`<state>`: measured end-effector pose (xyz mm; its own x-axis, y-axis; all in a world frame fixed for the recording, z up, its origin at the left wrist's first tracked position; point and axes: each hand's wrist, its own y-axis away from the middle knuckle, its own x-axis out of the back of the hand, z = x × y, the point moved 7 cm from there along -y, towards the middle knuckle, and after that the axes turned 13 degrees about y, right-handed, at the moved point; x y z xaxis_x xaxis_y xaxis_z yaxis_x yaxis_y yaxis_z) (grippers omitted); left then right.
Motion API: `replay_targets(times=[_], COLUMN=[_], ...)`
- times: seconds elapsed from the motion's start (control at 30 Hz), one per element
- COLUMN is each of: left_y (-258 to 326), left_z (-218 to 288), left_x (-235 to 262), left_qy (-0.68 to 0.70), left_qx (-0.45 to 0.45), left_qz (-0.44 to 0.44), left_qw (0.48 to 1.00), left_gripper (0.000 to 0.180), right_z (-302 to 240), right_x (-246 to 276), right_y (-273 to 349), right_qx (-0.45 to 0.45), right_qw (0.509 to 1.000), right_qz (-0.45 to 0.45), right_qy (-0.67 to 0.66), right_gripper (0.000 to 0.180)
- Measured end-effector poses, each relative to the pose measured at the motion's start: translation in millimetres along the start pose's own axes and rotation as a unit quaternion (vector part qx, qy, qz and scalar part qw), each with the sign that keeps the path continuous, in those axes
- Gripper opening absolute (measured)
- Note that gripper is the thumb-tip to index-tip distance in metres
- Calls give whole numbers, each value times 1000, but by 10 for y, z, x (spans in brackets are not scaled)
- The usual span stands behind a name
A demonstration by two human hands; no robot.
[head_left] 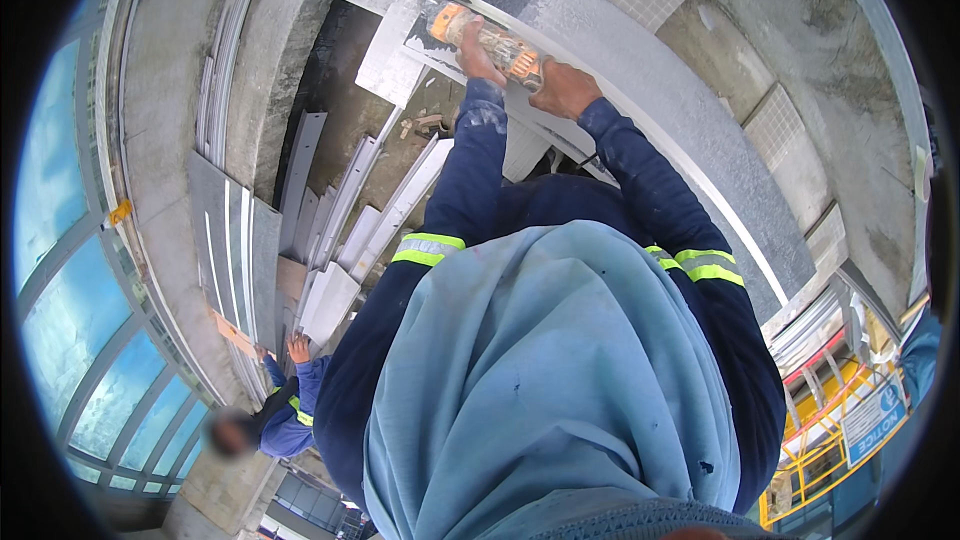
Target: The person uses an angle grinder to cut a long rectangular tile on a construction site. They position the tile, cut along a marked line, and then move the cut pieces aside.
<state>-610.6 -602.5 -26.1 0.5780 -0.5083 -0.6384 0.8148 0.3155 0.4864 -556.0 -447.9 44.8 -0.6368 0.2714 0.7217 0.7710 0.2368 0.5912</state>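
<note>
Left hand [478, 52]: closed around the front part of an orange power tool [490, 38], upper middle of the frame, knuckles facing the camera.
Right hand [565, 88]: wrapped around the rear end of the same tool, just right of and below the left hand.
Power tool: orange and grey body, lying slantwise from upper left to lower right, its round guard and disc at the upper-left end against the edge of a stone slab [640, 90].
Stone slab: long, grey and speckled, running in a curve from the top middle down to the right side of the frame; pale dust lies on it near the tool.
Sleeves [640, 180]: dark blue, with yellow-and-silver reflective bands near the elbows, rising from the lower middle toward the tool.
Cloth [540, 380]: light blue, covering the person's front and filling the lower middle of the frame.
Strips [370, 210]: pale cut lengths, stacked and leaning in a dark gap left of the arms.
Panels [235, 240]: flat grey sheets further left.
Other person [285, 410]: lower left, in blue work clothes, one hand [298, 347] raised to the edge of the panels.
Windows [70, 270]: blue glass along the left rim.
Railing [830, 430]: yellow, lower right.
</note>
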Motion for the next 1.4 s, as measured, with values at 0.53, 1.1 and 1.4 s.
replay_targets(times=[0.53,1.1,1.4], left_y=[-212,-126,-50], left_z=[-27,-100,-61], left_x=[110,89,62], left_qy=[4,15,4], left_qx=[13,19,-2], left_qz=[0,-22,0], left_qw=[1000,999,1000], left_gripper=[45,45,47], right_z=[-6,53,45], right_x=[-69,-104,-63], right_y=[-160,-88,-22], right_qx=[26,23,11], right_qw=[999,999,999], right_qz=[41,43,30], right_qy=[-21,-16,-18], right_gripper=[54,50,49])
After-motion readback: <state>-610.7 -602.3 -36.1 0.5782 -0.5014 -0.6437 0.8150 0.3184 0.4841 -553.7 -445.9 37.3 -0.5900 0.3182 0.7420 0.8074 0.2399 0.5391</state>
